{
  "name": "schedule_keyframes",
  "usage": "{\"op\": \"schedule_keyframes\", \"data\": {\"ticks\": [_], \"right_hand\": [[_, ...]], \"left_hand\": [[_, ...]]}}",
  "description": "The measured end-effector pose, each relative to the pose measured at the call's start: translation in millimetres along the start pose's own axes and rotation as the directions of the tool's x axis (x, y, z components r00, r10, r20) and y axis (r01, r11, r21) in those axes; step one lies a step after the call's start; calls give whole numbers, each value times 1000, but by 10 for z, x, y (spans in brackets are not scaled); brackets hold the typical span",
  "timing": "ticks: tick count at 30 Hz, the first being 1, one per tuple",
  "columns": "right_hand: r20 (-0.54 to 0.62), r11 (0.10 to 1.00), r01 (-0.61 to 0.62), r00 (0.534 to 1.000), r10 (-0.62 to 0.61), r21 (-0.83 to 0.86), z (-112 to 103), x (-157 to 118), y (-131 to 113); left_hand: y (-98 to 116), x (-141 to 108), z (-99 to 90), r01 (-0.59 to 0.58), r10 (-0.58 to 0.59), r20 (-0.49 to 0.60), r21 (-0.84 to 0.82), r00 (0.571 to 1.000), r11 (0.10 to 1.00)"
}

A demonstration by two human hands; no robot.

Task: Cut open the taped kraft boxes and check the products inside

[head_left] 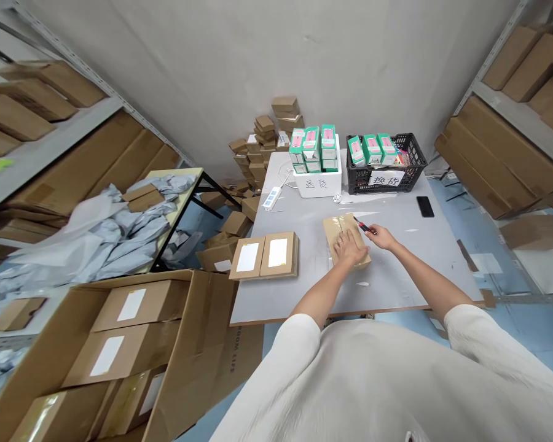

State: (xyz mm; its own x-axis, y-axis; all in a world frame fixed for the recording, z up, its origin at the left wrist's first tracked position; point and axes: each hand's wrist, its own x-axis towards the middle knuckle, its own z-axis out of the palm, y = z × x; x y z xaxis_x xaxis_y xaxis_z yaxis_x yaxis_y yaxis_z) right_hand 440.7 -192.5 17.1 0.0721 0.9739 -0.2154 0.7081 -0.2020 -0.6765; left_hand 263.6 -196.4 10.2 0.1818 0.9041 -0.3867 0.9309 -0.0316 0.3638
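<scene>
A taped cardboard box (335, 227) lies on the grey table (313, 298) in front of me. My left hand (349, 248) rests on top of it, fingers spread flat. In my right hand (381, 237) is a red and black utility knife (364, 227), its tip by the box's far right corner. Left of these, two brown boxes with white labels, one box (247, 256) and another box (279, 253), sit side by side at the table's left edge.
A white bin (320, 185) and a black crate (364, 183), both holding green boxes, stand at the back. A phone (425, 207) lies right, a power strip (271, 197) left. A large open carton (198, 344) stands lower left.
</scene>
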Motion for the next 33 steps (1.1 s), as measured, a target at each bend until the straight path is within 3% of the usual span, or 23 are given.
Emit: {"op": "schedule_keyframes", "data": {"ticks": [5, 9, 12, 18, 21, 23, 26, 29, 33], "right_hand": [[-14, 1000, 0, 1000, 0, -22, 10, -44, 115], [-44, 998, 5, 999, -8, -68, -2, -48, 218], [-67, 997, 7, 998, -12, -77, -4, -27, 257], [-56, 999, -13, 998, 11, -36, -64, 3, 255], [-20, 997, -64, 998, 65, 37, -113, 0, 267], [37, 989, -108, 994, 105, 106, -136, -10, 283], [104, 972, -157, 985, 141, 176, -162, -29, 301], [122, 971, -170, 981, 150, 166, -193, -35, 301], [126, 981, -147, 983, 132, 123, -263, -26, 292]], "left_hand": [[3, 20, 111, 0, -3, 38, 87, 999, 996], [-219, 81, 12, -177, 148, 159, 188, 976, 966], [-453, 135, -85, -317, 247, 269, 260, 931, 912], [-942, 261, -252, -579, 447, 387, 366, 807, 728], [-1138, 282, -357, -667, 541, 390, 405, 745, 625], [-1202, 258, -415, -688, 568, 387, 415, 726, 596], [-1147, 180, -445, -653, 564, 330, 408, 757, 638], [-936, 95, -408, -580, 551, 191, 362, 812, 730], [-619, 49, -337, -555, 549, 101, 265, 829, 789]]}}
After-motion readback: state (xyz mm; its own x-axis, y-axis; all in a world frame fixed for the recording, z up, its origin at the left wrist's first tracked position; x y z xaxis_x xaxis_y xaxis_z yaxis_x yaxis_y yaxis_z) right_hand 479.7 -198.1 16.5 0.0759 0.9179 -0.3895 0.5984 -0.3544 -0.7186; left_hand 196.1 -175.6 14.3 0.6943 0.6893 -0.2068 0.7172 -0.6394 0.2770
